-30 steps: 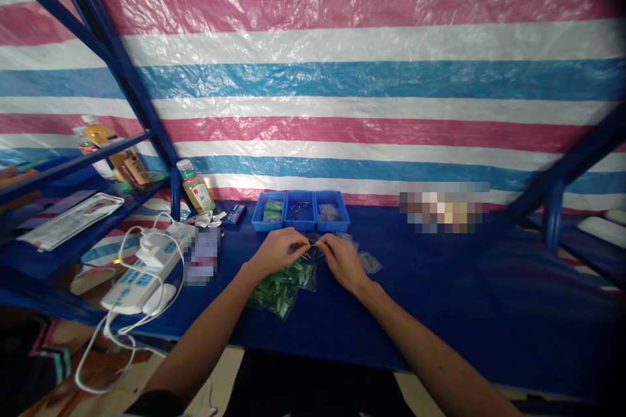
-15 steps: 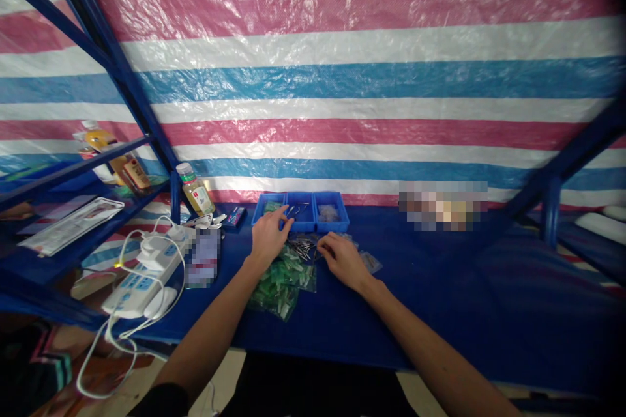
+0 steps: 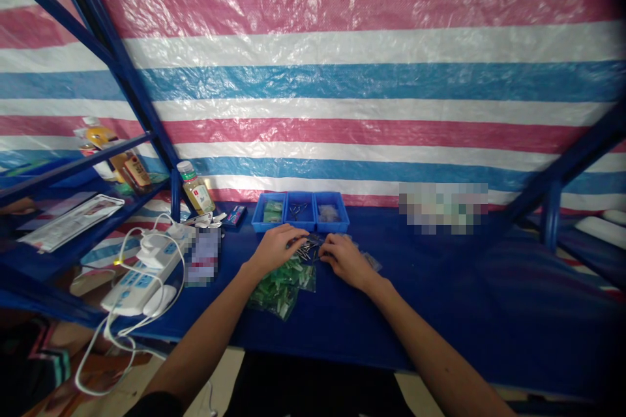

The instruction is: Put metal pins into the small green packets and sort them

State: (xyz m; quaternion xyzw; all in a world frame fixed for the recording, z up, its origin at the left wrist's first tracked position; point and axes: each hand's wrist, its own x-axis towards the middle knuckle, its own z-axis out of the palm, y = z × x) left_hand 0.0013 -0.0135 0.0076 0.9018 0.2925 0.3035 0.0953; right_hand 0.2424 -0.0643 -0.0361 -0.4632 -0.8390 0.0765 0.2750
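My left hand [image 3: 280, 249] is at the left side of a small pile of dark and silvery metal pieces [image 3: 304, 251], thumb and fingers drawn together; whatever lies between the tips is too small to make out. Across the pile, my right hand [image 3: 346, 260] has its fingers curled in a pinch, their contents hidden. Clear plastic bags [image 3: 372, 262] partly show behind and beside the right hand. Below the left hand lies a heap of clear bags with green pieces [image 3: 276, 290]. Just beyond both hands stands a blue three-compartment tray [image 3: 299, 228], with green packets, dark thin pieces and pale pieces inside.
On the left are a white power strip [image 3: 132, 287] with looping cables, a blurred phone-shaped object [image 3: 203, 257], a drink bottle [image 3: 196, 190] and a small blue box [image 3: 235, 216]. Blue metal posts [image 3: 552, 215] frame the blue table [image 3: 440, 313]. Striped sheeting hangs behind.
My left hand has come from over the tray down towards me and right, to the metal pieces. The tray's left and middle compartments now show. My right hand has barely moved.
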